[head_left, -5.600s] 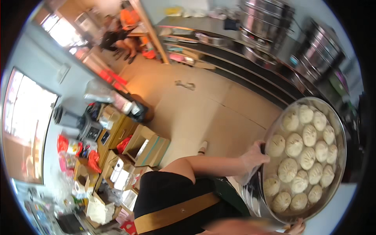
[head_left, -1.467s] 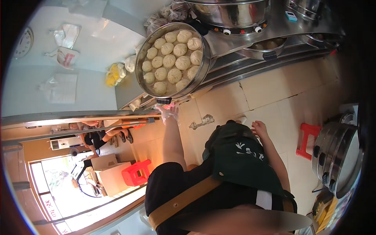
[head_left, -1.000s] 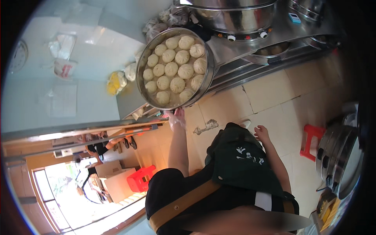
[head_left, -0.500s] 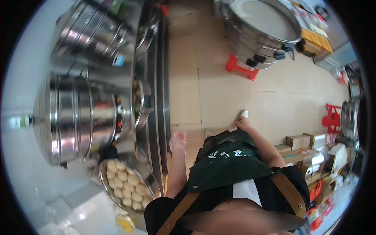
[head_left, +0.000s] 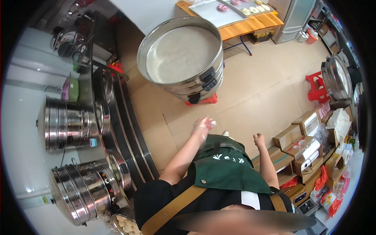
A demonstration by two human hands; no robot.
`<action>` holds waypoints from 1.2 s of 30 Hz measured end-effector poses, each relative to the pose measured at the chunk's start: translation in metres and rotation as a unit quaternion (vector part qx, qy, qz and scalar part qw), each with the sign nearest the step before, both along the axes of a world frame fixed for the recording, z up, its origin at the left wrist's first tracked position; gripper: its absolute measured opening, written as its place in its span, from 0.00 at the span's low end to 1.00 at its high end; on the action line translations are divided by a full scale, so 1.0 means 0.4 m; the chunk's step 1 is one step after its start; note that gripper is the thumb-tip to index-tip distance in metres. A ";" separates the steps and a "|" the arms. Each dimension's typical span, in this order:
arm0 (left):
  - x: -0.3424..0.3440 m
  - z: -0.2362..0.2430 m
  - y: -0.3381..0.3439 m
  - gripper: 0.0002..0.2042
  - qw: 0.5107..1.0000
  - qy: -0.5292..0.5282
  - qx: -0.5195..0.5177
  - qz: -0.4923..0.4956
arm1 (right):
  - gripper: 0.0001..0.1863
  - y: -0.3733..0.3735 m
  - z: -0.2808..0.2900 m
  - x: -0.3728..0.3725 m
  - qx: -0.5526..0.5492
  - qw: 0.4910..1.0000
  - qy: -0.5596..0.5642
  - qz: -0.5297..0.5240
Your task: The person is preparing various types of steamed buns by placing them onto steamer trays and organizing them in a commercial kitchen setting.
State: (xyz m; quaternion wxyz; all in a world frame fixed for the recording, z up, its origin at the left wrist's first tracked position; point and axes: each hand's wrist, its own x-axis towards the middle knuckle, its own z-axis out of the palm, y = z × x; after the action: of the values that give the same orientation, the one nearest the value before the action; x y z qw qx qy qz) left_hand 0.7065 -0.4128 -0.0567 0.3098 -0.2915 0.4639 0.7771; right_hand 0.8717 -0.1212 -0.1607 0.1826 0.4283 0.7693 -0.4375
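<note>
My left hand (head_left: 203, 126) is in front of my apron, over the floor, in what looks like a clear plastic glove. Its fingers are smeared, and a small whitish patch shows at their tips; I cannot make out what it is. My right hand (head_left: 258, 140) hangs by my right side with its fingers curled in and nothing visible in them. Ahead of my left hand, apart from it, a large round metal steamer (head_left: 213, 88) with black handles and a pale surface inside stands on a red stool (head_left: 207, 99).
Lidded steel steamers (head_left: 80, 192) line the left counter, with a bowl of pale dough balls (head_left: 124, 225) nearer me. A wooden table (head_left: 231, 31) at the back bears trays of buns. Cardboard boxes (head_left: 290, 135) and another steamer (head_left: 337, 78) on a stool stand to the right.
My view has turned, and the large steamer has come nearer, toward the middle. My left hand has swung forward and rightward, away from the counter. My right hand has moved off the apron's edge.
</note>
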 end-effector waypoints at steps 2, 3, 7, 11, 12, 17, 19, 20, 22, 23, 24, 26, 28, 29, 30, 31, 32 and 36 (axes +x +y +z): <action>-0.075 0.077 0.160 0.09 0.996 0.039 0.005 -0.076 | 0.26 0.049 0.027 -0.048 -0.031 0.996 0.014 -0.080; -0.109 0.091 0.223 0.10 0.992 0.055 0.029 -0.106 | 0.26 0.052 0.057 -0.075 -0.078 0.989 0.015 -0.123; -0.260 0.133 0.469 0.08 0.985 0.050 0.055 -0.154 | 0.25 0.101 0.073 -0.179 -0.147 0.975 0.012 -0.165; -0.421 0.130 0.685 0.07 0.985 0.085 0.090 -0.124 | 0.25 0.211 0.064 -0.316 -0.170 0.973 0.013 -0.156; -0.463 0.135 0.729 0.06 0.987 0.083 0.086 -0.109 | 0.26 0.245 0.061 -0.351 -0.173 0.973 0.010 -0.153; -0.656 0.154 0.902 0.06 0.994 0.061 0.085 -0.045 | 0.25 0.435 0.118 -0.546 -0.123 0.987 -0.019 -0.099; -0.747 0.159 0.941 0.07 0.991 0.087 0.100 -0.033 | 0.24 0.525 0.143 -0.623 -0.112 0.987 0.026 -0.112; -0.789 0.170 0.958 0.07 0.992 0.082 0.096 -0.031 | 0.24 0.561 0.151 -0.653 -0.104 0.985 0.072 -0.118; -0.880 0.185 0.984 0.06 0.993 0.107 0.041 0.019 | 0.23 0.610 0.176 -0.705 -0.110 0.975 0.090 -0.173; -0.942 0.140 0.987 0.06 0.986 0.168 0.008 -0.007 | 0.23 0.639 0.186 -0.740 -0.108 0.962 0.115 -0.224; -0.999 0.107 0.994 0.11 0.975 0.220 -0.018 0.015 | 0.23 0.670 0.176 -0.761 -0.113 0.964 0.109 -0.214; -1.119 0.060 0.994 0.22 0.931 0.300 -0.206 0.029 | 0.21 0.720 0.139 -0.761 -0.154 0.959 0.054 -0.234; -1.270 0.006 0.978 0.33 0.849 0.319 -0.420 0.030 | 0.22 0.765 0.102 -0.764 -0.175 0.963 -0.020 -0.206; -1.339 -0.022 0.967 0.38 0.820 0.317 -0.475 0.037 | 0.22 0.797 0.089 -0.773 -0.183 0.965 -0.057 -0.178; -1.388 0.000 0.974 0.40 0.805 0.302 -0.511 0.016 | 0.23 0.834 0.073 -0.779 -0.189 0.964 -0.095 -0.158; -1.433 0.044 0.983 0.42 0.788 0.286 -0.545 -0.007 | 0.23 0.871 0.055 -0.788 -0.191 0.965 -0.104 -0.150; -1.472 0.063 0.983 0.42 0.787 0.274 -0.552 -0.001 | 0.23 0.912 0.040 -0.799 -0.175 0.968 -0.134 -0.122; -1.630 0.051 0.980 0.47 0.679 0.243 -0.685 -0.098 | 0.24 1.113 0.037 -0.940 -0.119 0.975 -0.176 -0.067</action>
State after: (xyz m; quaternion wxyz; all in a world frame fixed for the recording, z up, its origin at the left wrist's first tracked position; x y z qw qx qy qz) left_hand 0.0544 -0.0208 -0.0363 -0.0257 -0.1759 0.9516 0.2506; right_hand 0.4956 0.3241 -0.1459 0.3349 0.5245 0.6367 -0.4553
